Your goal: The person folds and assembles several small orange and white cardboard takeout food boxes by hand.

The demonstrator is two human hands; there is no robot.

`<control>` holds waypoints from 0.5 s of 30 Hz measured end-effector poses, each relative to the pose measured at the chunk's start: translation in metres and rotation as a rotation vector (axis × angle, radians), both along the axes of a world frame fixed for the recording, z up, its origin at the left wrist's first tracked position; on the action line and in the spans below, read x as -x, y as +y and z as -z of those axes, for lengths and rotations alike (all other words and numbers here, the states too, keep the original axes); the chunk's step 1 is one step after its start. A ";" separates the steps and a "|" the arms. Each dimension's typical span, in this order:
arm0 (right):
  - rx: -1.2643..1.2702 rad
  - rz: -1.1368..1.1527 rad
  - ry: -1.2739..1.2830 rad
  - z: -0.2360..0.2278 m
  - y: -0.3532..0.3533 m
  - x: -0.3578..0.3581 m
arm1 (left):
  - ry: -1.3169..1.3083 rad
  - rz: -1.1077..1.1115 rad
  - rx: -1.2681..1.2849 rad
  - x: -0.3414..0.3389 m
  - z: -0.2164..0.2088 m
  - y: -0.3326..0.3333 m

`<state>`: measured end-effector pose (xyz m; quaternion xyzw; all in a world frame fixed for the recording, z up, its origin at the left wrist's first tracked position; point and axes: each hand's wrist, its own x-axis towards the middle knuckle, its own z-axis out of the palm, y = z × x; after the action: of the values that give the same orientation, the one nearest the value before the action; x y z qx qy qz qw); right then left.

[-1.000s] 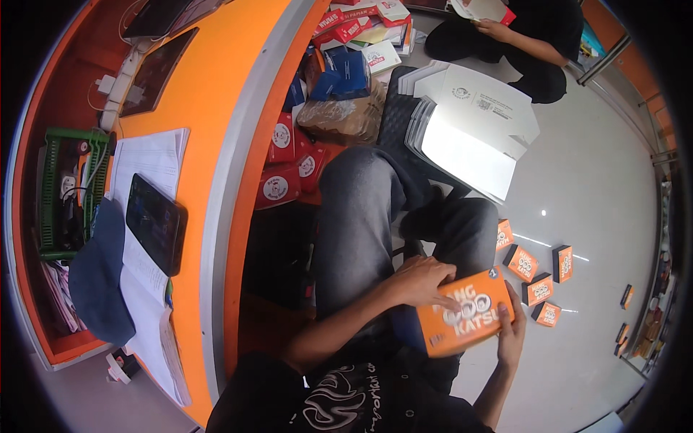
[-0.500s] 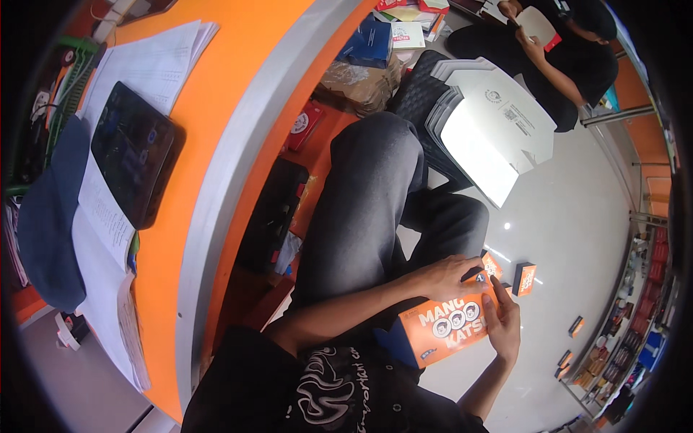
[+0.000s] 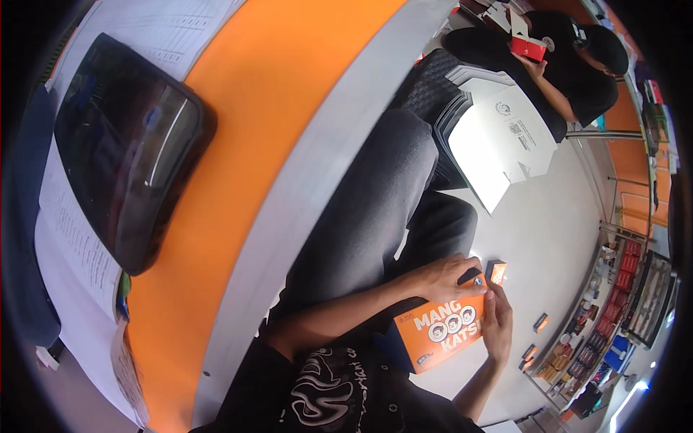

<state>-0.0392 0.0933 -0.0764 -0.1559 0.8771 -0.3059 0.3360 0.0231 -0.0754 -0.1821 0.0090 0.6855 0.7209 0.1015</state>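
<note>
An orange cardboard box (image 3: 440,333) with white lettering, round printed faces and a dark blue side rests at my lap. My left hand (image 3: 449,280) lies over its far edge, fingers bent down onto the end by a small dark gap. Around the right end of the box closes my right hand (image 3: 497,325), its thumb and fingers pressed to the corner close to the left fingertips. Some of the fingertips are hidden behind the cardboard. Just beyond the hands, a smaller orange box (image 3: 496,272) stands on the floor.
Flat white carton blanks (image 3: 498,137) are stacked on a dark woven seat (image 3: 426,86) ahead. A co-worker (image 3: 577,79) holds a red box (image 3: 528,49). Left, an orange table (image 3: 289,79) carries a black tablet-like device (image 3: 123,151) and papers. Stocked shelves (image 3: 599,317) stand right.
My view has shifted, bringing the table nearer. The orange flap standing at the box's far end now lies down under my fingers. The co-worker's pale cardboard piece now shows as a red box.
</note>
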 end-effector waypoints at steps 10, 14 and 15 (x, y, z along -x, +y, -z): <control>0.058 -0.010 0.044 0.034 0.013 -0.012 | 0.060 -0.041 -0.116 -0.007 -0.007 -0.009; 0.261 0.048 0.012 0.039 0.007 -0.012 | 0.163 -0.121 -0.099 -0.006 0.001 -0.013; 0.320 0.084 0.008 0.034 0.006 -0.010 | 0.192 -0.188 -0.102 -0.006 -0.001 -0.014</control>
<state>-0.0288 0.0994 -0.1099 -0.1717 0.8242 -0.4550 0.2902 0.0287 -0.0899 -0.1809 0.0191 0.6525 0.7568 -0.0331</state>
